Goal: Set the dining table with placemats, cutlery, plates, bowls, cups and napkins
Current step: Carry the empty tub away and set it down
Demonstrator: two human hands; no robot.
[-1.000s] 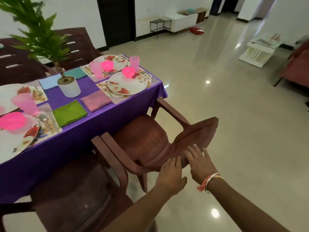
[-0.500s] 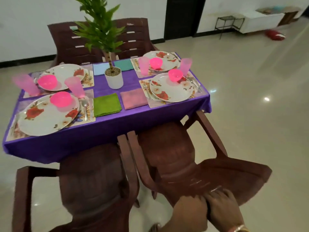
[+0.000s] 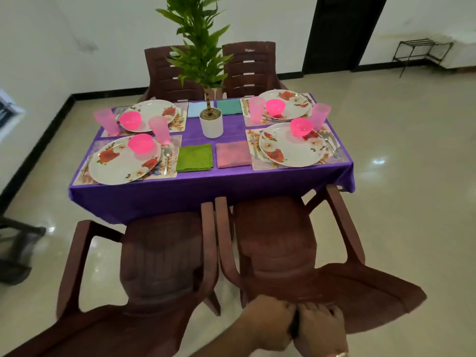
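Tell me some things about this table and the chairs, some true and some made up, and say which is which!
1. The left hand and the right hand both grip the back of the near right chair. True.
2. The plant pot in the middle of the table is black. False: the pot is white.
3. The near right plate has a pink bowl on it. True.
4. The green napkin lies on a plate. False: it lies flat on the purple cloth, beside the pink napkin.
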